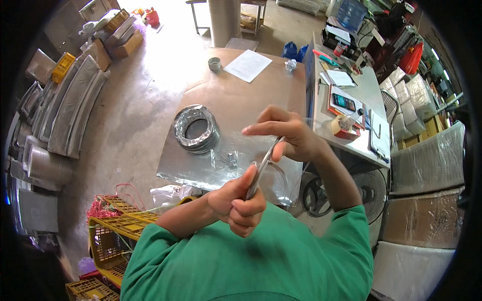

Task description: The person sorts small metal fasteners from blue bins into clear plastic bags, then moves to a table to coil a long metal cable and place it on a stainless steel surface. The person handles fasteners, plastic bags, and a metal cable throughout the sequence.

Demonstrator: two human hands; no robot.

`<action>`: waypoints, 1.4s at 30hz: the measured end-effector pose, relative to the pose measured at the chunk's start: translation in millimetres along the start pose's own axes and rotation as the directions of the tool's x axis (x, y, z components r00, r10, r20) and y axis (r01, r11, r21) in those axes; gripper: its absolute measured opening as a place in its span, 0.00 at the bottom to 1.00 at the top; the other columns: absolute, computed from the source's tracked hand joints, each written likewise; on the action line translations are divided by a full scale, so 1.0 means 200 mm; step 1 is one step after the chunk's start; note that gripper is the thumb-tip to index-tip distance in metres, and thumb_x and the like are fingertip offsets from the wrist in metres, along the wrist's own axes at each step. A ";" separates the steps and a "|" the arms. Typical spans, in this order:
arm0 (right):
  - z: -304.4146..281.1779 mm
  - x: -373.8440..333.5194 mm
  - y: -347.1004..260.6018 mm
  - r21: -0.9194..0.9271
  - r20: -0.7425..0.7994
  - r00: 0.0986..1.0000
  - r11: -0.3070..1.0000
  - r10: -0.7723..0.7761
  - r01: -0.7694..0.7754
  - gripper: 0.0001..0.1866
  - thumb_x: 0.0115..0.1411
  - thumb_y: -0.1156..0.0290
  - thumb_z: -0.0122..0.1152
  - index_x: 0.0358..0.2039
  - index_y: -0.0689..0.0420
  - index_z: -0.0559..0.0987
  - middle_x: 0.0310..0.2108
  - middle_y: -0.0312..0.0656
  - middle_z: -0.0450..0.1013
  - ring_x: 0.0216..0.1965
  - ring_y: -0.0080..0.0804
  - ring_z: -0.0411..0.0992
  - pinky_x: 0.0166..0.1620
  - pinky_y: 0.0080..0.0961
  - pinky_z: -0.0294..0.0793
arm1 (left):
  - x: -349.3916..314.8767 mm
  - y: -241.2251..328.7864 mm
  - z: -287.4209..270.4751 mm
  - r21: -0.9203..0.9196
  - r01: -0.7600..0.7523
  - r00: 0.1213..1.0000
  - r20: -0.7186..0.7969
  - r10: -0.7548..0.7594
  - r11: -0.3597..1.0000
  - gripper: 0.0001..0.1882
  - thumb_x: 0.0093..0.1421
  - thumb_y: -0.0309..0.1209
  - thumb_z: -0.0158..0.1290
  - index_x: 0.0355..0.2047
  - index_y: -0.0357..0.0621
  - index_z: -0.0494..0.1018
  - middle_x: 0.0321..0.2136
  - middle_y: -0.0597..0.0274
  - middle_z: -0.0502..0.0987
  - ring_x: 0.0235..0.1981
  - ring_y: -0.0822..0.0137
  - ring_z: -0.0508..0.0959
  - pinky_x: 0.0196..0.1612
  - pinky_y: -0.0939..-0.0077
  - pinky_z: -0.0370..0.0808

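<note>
A thin grey ring-like piece (262, 167), seen nearly edge-on, is held up in front of my chest. My left hand (239, 204) grips its lower end, thumb along the top and fingers curled beneath. At the upper end, my right hand (296, 134) has the piece between thumb and fingers, its index finger stretched out to the left. Beyond my hands, a stack of dark rings wrapped in clear plastic (197, 129) lies on the cardboard-covered table (236, 100). A small shiny metal piece (231, 159) sits on clear plastic sheeting (201, 170) near the table's front edge.
A tape roll (215, 63) and a paper sheet (247, 65) lie at the table's far end, with crumpled foil (290, 65) to the right. A side desk holds a phone (344, 102) and a tape dispenser (344, 126). Yellow crates (108, 246) stand left; a fan (369, 193) is right.
</note>
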State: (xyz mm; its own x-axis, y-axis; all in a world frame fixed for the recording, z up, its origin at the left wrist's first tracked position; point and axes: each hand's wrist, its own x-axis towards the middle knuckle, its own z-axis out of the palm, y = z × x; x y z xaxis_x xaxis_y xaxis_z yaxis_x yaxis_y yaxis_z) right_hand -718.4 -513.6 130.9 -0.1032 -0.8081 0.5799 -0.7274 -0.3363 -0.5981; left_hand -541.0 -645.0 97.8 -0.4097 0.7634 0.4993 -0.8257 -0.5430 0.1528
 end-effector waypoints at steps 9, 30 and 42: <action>0.28 -0.31 -0.09 0.804 0.112 0.903 0.496 0.415 -0.328 0.25 0.71 0.50 0.49 0.38 0.63 0.77 0.25 0.30 0.67 0.27 0.16 0.62 0.31 0.17 0.63 | -0.02 0.02 0.02 0.165 -0.137 0.990 -0.009 0.141 0.977 0.37 0.69 0.66 0.24 0.14 0.51 0.56 0.09 0.78 0.51 0.08 0.77 0.48 0.12 0.79 0.45; 0.20 -0.29 0.11 0.539 -0.387 0.783 0.809 0.486 -0.235 0.24 0.73 0.53 0.47 0.55 0.60 0.77 0.22 0.26 0.62 0.25 0.14 0.59 0.31 0.15 0.61 | 0.03 0.22 0.28 0.747 -0.453 0.687 -0.056 0.725 0.487 0.27 0.74 0.56 0.24 0.23 0.55 0.54 0.07 0.79 0.47 0.07 0.79 0.43 0.15 0.78 0.46; 0.50 -0.27 -0.02 0.396 -0.233 0.777 0.787 0.585 -0.474 0.14 0.71 0.64 0.53 0.48 0.61 0.78 0.25 0.43 0.76 0.28 0.24 0.74 0.33 0.26 0.73 | 0.09 0.31 0.03 0.645 0.213 0.742 0.382 0.551 -0.734 0.28 0.69 0.56 0.41 0.22 0.47 0.61 0.14 0.68 0.61 0.13 0.66 0.64 0.21 0.68 0.62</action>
State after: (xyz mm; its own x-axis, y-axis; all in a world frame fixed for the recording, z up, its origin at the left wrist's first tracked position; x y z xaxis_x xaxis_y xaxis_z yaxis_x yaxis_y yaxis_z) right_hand -642.0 -516.6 46.7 -0.6639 -0.7118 0.2293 -0.2549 -0.0729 -0.9642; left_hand -596.4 -666.8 121.4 -0.6110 0.1334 0.7803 0.7687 0.3353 0.5446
